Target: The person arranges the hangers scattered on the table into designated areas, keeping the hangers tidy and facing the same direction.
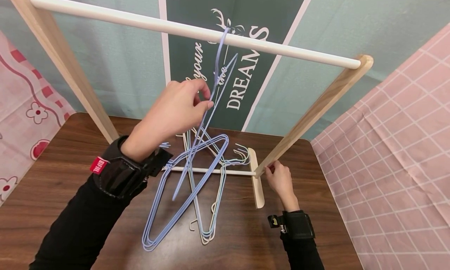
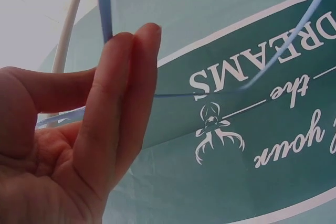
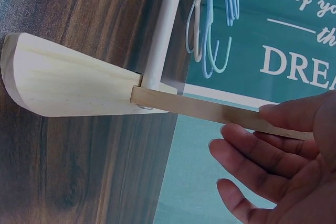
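My left hand (image 1: 175,108) pinches a blue wire hanger (image 1: 216,65) between thumb and fingers, under the white top rail (image 1: 140,20) of a wooden rack. The hanger's upper end crosses the rail; whether it hooks fully over is unclear. In the left wrist view, blue wire (image 2: 103,3) rises behind the fingertips. Low on the right, my right hand (image 1: 281,182) holds the rack's right post (image 1: 309,117). The right wrist view has the thumb on one face of that post (image 3: 205,109) and curled fingers on the other.
Several blue hangers (image 1: 207,179) and pale hangers (image 1: 220,195) lie overlapped around the rack's white lower bar (image 1: 239,173). The right foot (image 1: 258,192) stands on the brown wooden table (image 1: 239,238). A printed green curtain (image 1: 267,12) hangs behind, with a pink checked cloth (image 1: 397,137) at right.
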{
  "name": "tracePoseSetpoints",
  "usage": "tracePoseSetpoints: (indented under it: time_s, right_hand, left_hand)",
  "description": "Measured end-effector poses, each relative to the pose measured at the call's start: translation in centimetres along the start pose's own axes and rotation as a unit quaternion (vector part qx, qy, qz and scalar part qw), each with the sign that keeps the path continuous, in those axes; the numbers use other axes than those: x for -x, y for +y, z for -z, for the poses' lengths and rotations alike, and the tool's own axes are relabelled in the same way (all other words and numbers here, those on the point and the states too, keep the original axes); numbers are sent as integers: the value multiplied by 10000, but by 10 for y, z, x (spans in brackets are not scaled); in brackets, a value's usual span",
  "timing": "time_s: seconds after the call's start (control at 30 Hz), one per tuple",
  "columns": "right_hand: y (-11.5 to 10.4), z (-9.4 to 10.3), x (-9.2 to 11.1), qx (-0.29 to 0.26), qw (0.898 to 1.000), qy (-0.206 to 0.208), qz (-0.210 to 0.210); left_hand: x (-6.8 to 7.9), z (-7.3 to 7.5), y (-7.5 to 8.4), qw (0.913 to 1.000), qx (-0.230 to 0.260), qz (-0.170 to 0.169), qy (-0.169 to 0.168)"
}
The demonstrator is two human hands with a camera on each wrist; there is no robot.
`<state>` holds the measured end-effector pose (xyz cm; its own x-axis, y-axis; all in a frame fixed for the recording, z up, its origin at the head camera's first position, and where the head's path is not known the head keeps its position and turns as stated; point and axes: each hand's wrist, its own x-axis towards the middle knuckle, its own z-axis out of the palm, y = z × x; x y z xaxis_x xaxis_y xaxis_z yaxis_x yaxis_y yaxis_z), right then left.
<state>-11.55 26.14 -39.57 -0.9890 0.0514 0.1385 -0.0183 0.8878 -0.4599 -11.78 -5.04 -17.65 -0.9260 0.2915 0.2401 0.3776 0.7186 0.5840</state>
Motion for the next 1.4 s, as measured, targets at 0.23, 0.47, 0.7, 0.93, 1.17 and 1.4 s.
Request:
tracePoseSetpoints:
  time_s: [0.23, 0.47, 0.7, 0.93, 1.17, 1.4]
  right_hand:
    - [0, 0, 0, 19, 10000, 5, -11]
    - [1, 0, -1, 4, 10000, -32, -24]
    - [2, 0, -1, 15, 10000, -48, -78]
    - [2, 0, -2, -7, 9999, -81, -144]
    - [2, 0, -1, -15, 9999, -57, -122]
    - [3, -1, -1, -32, 9999, -112, -52]
  left_hand:
    - [0, -3, -3, 9991, -126, -279, 286]
    - [0, -2, -6, 9993, -257, -206, 163]
    - [0, -1, -8, 9995, -288, -87, 71]
    - [1, -1, -9, 9992, -405, -30, -62]
    - [1, -3, -13, 9991, -373, 69, -164]
    - [3, -6, -19, 9988, -402, 151, -252]
